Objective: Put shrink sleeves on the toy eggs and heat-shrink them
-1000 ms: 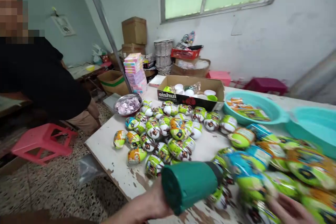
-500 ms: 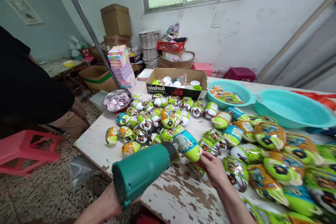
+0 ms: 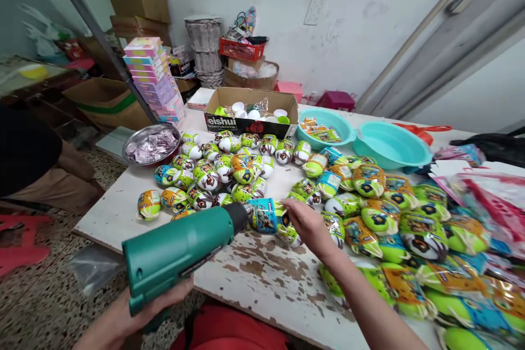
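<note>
My left hand (image 3: 162,301) is wrapped around the handle of a green heat gun (image 3: 180,243), partly hidden behind its body. The gun's metal nozzle points right. Just past it is a toy egg (image 3: 263,217) with a blue printed wrapper, close to the nozzle; I cannot tell whether they touch. My right hand (image 3: 308,225) pinches this egg at its right end, holding it above the table. Several wrapped eggs with white and green shells (image 3: 206,175) lie behind it. More wrapped eggs (image 3: 369,180) are heaped to the right.
On the worn white table (image 3: 250,284) stand a cardboard box (image 3: 250,123) of shell halves, a metal bowl (image 3: 151,145) of small packets and two turquoise basins (image 3: 391,145). Stacked small boxes (image 3: 153,79) rise at the back left. A person (image 3: 30,158) is at the far left.
My view has turned right and down. The egg in my right hand has turned from slanting to nearly level, its blue print now facing me. The heat gun's nozzle remains beside it.
</note>
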Action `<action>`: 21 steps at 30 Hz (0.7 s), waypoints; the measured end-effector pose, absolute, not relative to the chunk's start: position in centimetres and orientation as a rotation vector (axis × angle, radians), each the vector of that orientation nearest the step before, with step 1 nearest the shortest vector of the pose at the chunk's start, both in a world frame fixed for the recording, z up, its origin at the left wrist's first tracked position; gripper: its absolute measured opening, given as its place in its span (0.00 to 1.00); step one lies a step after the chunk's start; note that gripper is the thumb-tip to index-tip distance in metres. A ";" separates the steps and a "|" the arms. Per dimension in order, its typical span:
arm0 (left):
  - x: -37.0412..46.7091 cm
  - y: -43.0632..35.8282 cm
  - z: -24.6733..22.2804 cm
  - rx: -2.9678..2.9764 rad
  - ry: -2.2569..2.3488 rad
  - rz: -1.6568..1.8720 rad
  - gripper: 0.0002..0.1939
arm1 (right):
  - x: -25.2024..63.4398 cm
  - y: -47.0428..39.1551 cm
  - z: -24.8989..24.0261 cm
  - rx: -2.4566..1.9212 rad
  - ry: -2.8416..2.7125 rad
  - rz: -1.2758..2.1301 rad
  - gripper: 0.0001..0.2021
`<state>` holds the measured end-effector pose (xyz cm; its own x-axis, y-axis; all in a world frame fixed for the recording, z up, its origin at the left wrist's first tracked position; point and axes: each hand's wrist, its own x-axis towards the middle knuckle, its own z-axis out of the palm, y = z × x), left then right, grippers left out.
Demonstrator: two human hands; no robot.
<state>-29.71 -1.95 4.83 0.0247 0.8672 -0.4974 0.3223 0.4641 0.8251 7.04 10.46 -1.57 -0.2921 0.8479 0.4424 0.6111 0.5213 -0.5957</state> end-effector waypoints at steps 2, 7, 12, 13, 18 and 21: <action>-29.8 -1.1 6.3 1.095 1.472 0.561 0.12 | 7.0 10.6 -1.3 -1.224 -2.012 0.516 0.12; -30.2 -0.2 7.4 0.930 1.360 0.607 0.13 | 6.2 10.2 -3.1 -1.396 -1.607 0.961 0.10; -30.5 -0.5 6.7 0.800 1.285 0.678 0.17 | 3.9 8.8 -6.4 -1.321 -0.972 1.449 0.21; -30.5 -0.5 6.6 0.787 1.283 0.666 0.16 | 3.4 8.5 -6.9 -1.311 -0.902 1.475 0.22; -30.2 -1.0 6.0 0.875 1.283 0.616 0.13 | 1.1 7.6 -8.1 -1.280 -0.610 1.561 0.19; -30.1 -1.3 5.4 0.916 1.305 0.509 0.13 | 0.2 7.7 -8.0 -1.321 -0.463 1.571 0.17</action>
